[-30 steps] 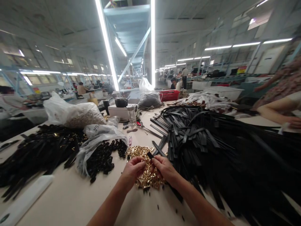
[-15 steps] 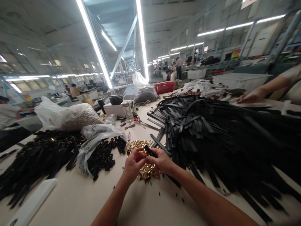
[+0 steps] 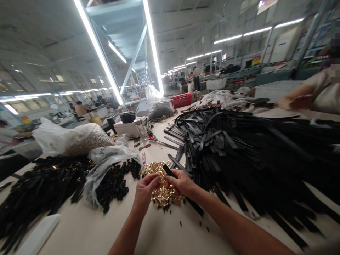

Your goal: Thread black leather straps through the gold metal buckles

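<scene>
My right hand [image 3: 183,182] is closed on a black strap [image 3: 168,170], whose end sticks up past the fingertips. Below the wrist, a length of black strap shows over the table. My left hand [image 3: 145,187] is just to its left, thumb and fingers pinched together. Whatever is in that pinch, if anything, is too small to make out. Both hands hover over a pile of gold metal buckles [image 3: 165,199]. A large heap of black straps [image 3: 212,141] lies right of the hands.
Small black loops [image 3: 114,186] spill from a clear plastic bag [image 3: 91,187] on the left. Beyond are more black straps [image 3: 34,191], a filled bag [image 3: 87,140], a glass jar [image 3: 141,129] and a red basket [image 3: 182,101]. A co-worker's arm [image 3: 297,95] rests at the far right.
My hands have moved slightly apart, the left one shifting left and down, uncovering more buckles. The strap stays in my right hand. The co-worker's arm has drawn back, and the view has shifted a little.
</scene>
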`<state>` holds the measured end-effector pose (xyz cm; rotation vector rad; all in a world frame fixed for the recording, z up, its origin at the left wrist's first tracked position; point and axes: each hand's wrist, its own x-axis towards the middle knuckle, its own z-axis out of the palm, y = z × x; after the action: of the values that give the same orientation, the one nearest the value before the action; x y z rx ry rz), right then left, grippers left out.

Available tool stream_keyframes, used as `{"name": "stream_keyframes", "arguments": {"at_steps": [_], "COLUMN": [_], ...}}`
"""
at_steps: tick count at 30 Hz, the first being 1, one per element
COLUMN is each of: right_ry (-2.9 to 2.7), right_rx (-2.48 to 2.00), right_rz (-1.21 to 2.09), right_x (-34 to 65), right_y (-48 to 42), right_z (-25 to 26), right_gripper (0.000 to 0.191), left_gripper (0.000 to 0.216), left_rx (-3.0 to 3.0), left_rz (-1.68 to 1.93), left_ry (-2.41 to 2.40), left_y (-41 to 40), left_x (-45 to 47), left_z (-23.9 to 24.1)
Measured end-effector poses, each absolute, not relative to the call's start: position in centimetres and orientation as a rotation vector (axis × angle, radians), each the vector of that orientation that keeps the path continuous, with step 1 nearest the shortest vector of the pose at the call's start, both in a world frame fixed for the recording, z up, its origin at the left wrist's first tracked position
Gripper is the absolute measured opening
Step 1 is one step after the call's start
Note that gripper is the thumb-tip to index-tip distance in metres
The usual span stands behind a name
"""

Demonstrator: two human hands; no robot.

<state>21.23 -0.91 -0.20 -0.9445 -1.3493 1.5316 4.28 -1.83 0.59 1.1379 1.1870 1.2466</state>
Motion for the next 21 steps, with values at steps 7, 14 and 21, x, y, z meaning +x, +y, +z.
{"name": "stream_keyframes", "arguments": {"at_steps": [7,14,21], "right_ry": [-1.403,-1.712,-1.809], "right_rx": [-1.0,-1.068,-1.006], "right_rz": [1.521,1.246,1.158], "right_x": [21.3,21.2,20.8], "right_y": [-0.4,-0.8,-1.6], "right_z": [-1.1,-1.4,-0.7], "right_gripper": [0.029,0.022,0.021], "left_gripper": [0.025,0.027,0.033], "left_rx": [1.329,1.179,0.941], "left_rz": [1.336,1.318,1.371], "left_ry": [1.24,1.222,1.155], "left_y": [-1.9,-1.9,-1.1], "left_x": [3.8,3.9,3.6], "left_z": [0.9,0.7,-0.1]}}
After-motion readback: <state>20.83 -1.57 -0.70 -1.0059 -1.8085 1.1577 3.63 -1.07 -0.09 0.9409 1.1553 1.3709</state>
